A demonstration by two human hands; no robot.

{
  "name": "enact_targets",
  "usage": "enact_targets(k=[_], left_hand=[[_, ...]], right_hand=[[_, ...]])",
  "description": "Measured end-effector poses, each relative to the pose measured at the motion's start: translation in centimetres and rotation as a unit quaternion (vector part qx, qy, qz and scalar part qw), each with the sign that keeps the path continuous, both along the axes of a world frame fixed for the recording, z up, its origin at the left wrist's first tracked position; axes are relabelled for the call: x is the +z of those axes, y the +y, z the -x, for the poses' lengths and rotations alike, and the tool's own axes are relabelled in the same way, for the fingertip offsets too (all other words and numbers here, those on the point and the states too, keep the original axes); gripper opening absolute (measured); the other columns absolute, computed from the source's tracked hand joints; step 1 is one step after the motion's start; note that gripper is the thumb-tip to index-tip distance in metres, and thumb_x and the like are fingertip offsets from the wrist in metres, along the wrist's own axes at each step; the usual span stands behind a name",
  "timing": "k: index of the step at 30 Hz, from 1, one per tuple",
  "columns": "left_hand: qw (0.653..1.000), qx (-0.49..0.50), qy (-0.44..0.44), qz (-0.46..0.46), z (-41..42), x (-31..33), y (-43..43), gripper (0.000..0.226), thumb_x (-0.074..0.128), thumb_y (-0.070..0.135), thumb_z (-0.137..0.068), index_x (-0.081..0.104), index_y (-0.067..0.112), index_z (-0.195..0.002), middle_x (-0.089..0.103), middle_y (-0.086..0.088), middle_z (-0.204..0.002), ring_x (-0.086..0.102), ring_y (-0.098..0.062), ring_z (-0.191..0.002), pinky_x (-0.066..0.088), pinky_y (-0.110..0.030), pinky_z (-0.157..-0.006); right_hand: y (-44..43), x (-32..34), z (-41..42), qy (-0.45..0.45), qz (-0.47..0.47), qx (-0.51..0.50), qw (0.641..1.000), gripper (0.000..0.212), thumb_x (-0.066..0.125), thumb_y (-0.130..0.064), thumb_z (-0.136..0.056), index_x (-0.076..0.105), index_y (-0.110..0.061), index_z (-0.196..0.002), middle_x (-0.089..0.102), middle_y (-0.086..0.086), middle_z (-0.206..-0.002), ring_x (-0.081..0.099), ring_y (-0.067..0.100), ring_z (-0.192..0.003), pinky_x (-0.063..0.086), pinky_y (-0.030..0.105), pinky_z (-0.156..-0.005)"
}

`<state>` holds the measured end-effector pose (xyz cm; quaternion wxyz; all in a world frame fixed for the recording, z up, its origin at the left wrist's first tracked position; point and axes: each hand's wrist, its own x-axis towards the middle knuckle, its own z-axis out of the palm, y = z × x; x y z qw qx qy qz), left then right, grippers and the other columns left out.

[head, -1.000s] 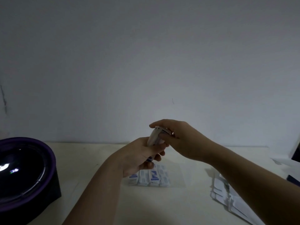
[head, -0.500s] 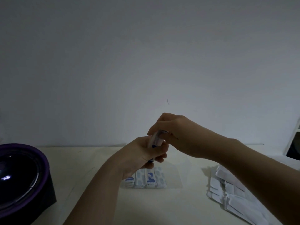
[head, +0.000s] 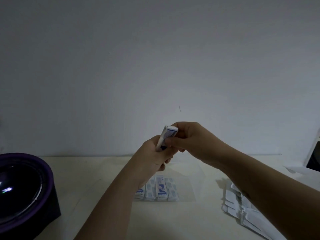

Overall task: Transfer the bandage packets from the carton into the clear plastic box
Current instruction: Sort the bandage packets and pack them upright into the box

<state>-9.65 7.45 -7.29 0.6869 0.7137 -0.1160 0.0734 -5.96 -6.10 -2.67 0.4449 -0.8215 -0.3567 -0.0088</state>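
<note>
Left hand [head: 150, 158] grips carton [head: 163, 137], right hand [head: 192, 139] pinches its top edge — midair

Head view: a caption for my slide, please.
Left hand grips the carton, right hand pinches its top, above bandage packets.

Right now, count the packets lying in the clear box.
4 packets in one row in the box: the leftmost half hidden behind the left arm, then three side by side to its right. More may lie behind the arm.
</note>
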Motion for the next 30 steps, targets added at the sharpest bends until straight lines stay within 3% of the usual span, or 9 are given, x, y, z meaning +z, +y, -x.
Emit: enact_targets(k=[2, 4, 6, 10, 15, 19, 23, 27, 30], left_hand=[[0.997, 0.054, -0.003, -0.059, -0.5, -0.3, 0.3, 0.025, 0.061, 0.023, -0.089, 0.053, 0.019, -0.112, 0.061, 0.006, -0.085, 0.059, -0.004, -0.071, 0.048, -0.017, -0.058], [0.972, 0.117, -0.008, -0.203, -0.8, -1.1, 1.0, 0.036, 0.062, 0.032, -0.088, 0.046, 0.028, -0.121, 0.058, 0.011, -0.102, 0.059, -0.003, -0.088, 0.047, -0.016, -0.061], [0.934, 0.121, 0.003, -0.336, -0.7, -1.9, 1.9, 0.036, 0.060, 0.034, -0.089, 0.050, 0.028, -0.122, 0.056, 0.014, -0.105, 0.056, -0.002, -0.093, 0.047, -0.018, -0.067], [0.867, 0.057, 0.079, -0.490, -0.9, -2.9, 2.6, 0.033, 0.062, 0.035, -0.087, 0.057, 0.027, -0.119, 0.059, 0.009, -0.117, 0.055, -0.010, -0.108, 0.042, -0.034, -0.099], [0.857, 0.056, 0.087, -0.505, -1.3, -3.2, 2.6, 0.028, 0.053, 0.017, -0.093, 0.062, 0.015, -0.119, 0.062, -0.004, -0.121, 0.058, -0.018, -0.107, 0.041, -0.020, -0.082], [0.856, 0.065, 0.092, -0.504, -1.4, -3.5, 2.9, 0.027, 0.052, 0.012, -0.093, 0.063, 0.014, -0.118, 0.062, -0.005, -0.121, 0.059, -0.018, -0.107, 0.038, -0.018, -0.074], [0.859, 0.055, 0.096, -0.499, -1.5, -3.7, 3.1, 0.027, 0.054, 0.011, -0.092, 0.065, 0.013, -0.116, 0.063, -0.006, -0.120, 0.059, -0.019, -0.107, 0.040, -0.020, -0.077], [0.863, 0.048, 0.094, -0.494, -1.5, -3.7, 3.1, 0.029, 0.053, 0.009, -0.091, 0.064, 0.010, -0.118, 0.064, -0.009, -0.117, 0.060, -0.022, -0.106, 0.044, -0.023, -0.079], [0.861, 0.048, 0.092, -0.497, -1.4, -3.7, 3.0, 0.029, 0.053, 0.009, -0.091, 0.064, 0.010, -0.118, 0.064, -0.009, -0.117, 0.060, -0.022, -0.106, 0.041, -0.021, -0.074]], right_hand=[[0.0, 0.2, -1.0, -0.020, -0.005, -0.040, 0.999, 0.005, 0.063, -0.013, -0.087, 0.064, -0.016, -0.084, 0.062, -0.004, -0.067, 0.051, 0.005, -0.057, 0.043, 0.014, -0.055], [-0.2, -0.1, -2.9, -0.054, 0.037, -0.103, 0.993, 0.005, 0.063, -0.011, -0.087, 0.060, -0.014, -0.084, 0.061, -0.003, -0.071, 0.055, 0.009, -0.062, 0.044, 0.016, -0.056], [-0.4, -0.9, -4.8, -0.070, 0.129, -0.140, 0.979, 0.006, 0.062, -0.009, -0.086, 0.057, -0.013, -0.086, 0.060, 0.000, -0.077, 0.058, 0.015, -0.070, 0.043, 0.018, -0.057], [0.7, -3.2, -6.6, -0.018, 0.324, -0.136, 0.936, 0.023, 0.060, -0.007, -0.087, 0.055, -0.006, -0.110, 0.060, 0.010, -0.105, 0.057, 0.017, -0.082, 0.048, 0.019, -0.060], [2.3, -5.2, -7.1, 0.086, 0.455, -0.144, 0.875, 0.029, 0.052, 0.001, -0.089, 0.052, 0.001, -0.118, 0.064, 0.019, -0.100, 0.062, 0.021, -0.073, 0.052, 0.024, -0.061], [2.8, -5.7, -6.7, 0.046, 0.545, -0.141, 0.825, 0.026, 0.049, -0.008, -0.092, 0.057, 0.002, -0.115, 0.051, 0.004, -0.075, 0.054, 0.020, -0.083, 0.047, 0.025, -0.068], [3.1, -6.8, -6.7, 0.029, 0.591, -0.137, 0.794, 0.032, 0.044, -0.018, -0.096, 0.058, 0.001, -0.118, 0.056, 0.008, -0.098, 0.053, 0.020, -0.087, 0.045, 0.028, -0.082], [3.3, -7.5, -6.4, 0.014, 0.566, -0.159, 0.809, 0.034, 0.044, -0.014, -0.098, 0.049, 0.001, -0.128, 0.054, 0.014, -0.129, 0.056, 0.025, -0.113, 0.044, 0.030, -0.093], [3.2, -8.1, -6.7, -0.007, 0.564, -0.167, 0.809, 0.035, 0.046, -0.015, -0.097, 0.048, -0.001, -0.129, 0.053, 0.013, -0.131, 0.054, 0.025, -0.118, 0.043, 0.029, -0.093]])
